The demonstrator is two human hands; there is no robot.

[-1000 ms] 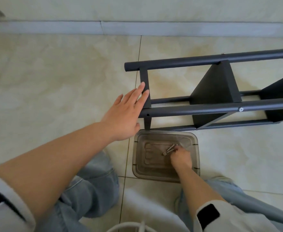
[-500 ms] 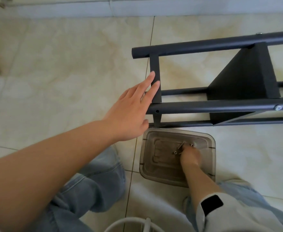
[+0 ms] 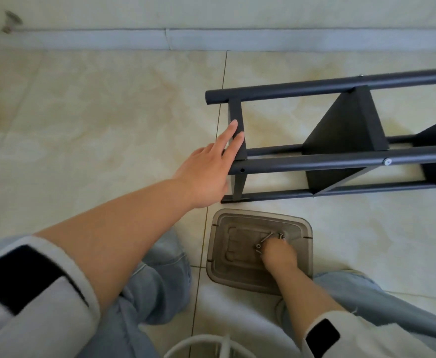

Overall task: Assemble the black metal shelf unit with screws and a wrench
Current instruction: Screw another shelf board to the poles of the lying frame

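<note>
The black metal shelf unit (image 3: 340,161) lies on its side on the tiled floor, right of centre. One silver screw head (image 3: 387,161) sits in its near pole, and an empty hole (image 3: 242,170) shows near that pole's left end. My left hand (image 3: 206,171) rests with straight fingers against the end crossbar. Below the shelf stands a translucent grey plastic tray (image 3: 300,228) with a few loose screws (image 3: 264,239). My right hand (image 3: 278,257) is inside the tray, fingers curled down and pinching at one screw. No wrench is in view.
A grey baseboard (image 3: 160,38) runs along the wall at the back. My knees in light jeans (image 3: 157,285) frame the tray. A white curved wire object (image 3: 198,348) pokes in at the bottom edge. Bare tiles spread to the left.
Only my head has shifted, so the view moved. My left hand stays on the crossbar and my right hand stays on the screws in the tray.
</note>
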